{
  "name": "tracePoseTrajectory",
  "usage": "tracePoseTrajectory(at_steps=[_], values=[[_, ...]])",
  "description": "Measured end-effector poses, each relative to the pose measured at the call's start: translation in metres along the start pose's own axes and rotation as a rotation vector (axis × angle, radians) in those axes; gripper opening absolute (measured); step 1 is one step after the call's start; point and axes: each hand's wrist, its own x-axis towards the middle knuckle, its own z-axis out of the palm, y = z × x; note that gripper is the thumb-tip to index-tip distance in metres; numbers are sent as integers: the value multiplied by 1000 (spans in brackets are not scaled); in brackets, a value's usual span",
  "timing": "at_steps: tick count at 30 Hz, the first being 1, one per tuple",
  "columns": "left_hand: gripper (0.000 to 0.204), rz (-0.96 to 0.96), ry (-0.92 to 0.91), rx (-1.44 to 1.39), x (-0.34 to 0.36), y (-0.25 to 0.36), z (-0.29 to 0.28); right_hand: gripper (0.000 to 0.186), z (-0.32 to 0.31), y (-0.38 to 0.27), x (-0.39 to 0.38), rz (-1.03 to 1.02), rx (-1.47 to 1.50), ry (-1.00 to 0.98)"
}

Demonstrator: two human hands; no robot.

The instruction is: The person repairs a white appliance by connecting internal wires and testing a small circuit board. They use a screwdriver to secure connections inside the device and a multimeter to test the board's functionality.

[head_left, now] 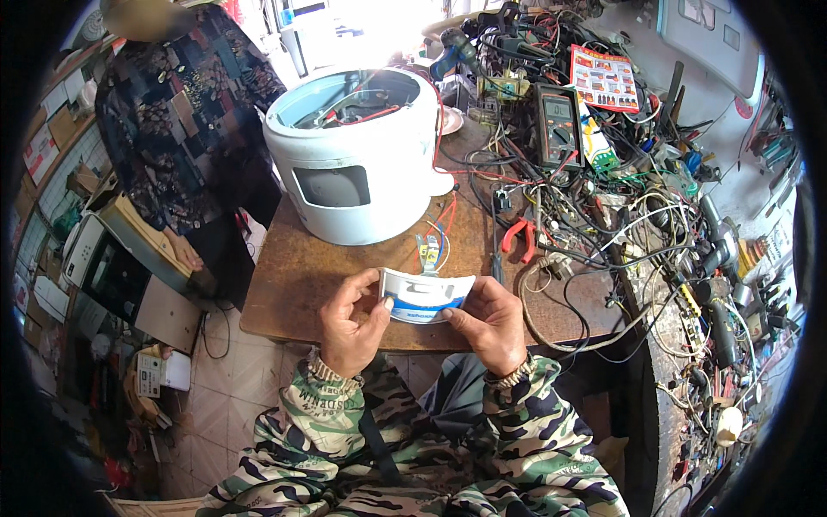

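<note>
Between my two hands is a small curved white panel with a blue band [423, 297], held by its ends above the table's front edge. My left hand [351, 320] grips its left end, thumb on the face. My right hand [493, 322] closes on the right end in the same way. Just behind the panel is a metal bracket with yellow parts [428, 253], with red, blue and white wires rising from it. A white round appliance housing [379, 185] stands beyond, with an open top and a dark rectangular opening in its side. Wires show inside it.
Red-handled pliers [519, 239] lie on the brown wooden table [293, 293], right of the panel. A multimeter [560, 127] leans among tangled cables and tools along the right. Another person [185, 121] stands at the left, beside shelves and boxes.
</note>
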Motion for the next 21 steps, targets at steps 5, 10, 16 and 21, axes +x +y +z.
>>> tracePoseTrajectory(at_steps=[5,10,16,21], values=[[43,-56,-5,193,0,1,-12,29,-1,12,0,-169,-371,73],[63,-65,-30,155,1,2,-18,33,7,-2,0,-260,-583,54],[114,59,-147,499,-1,13,-5,29,16,-15,-3,-214,-671,29],[126,189,-87,800,2,18,10,16,17,-14,-2,-298,-654,-9]])
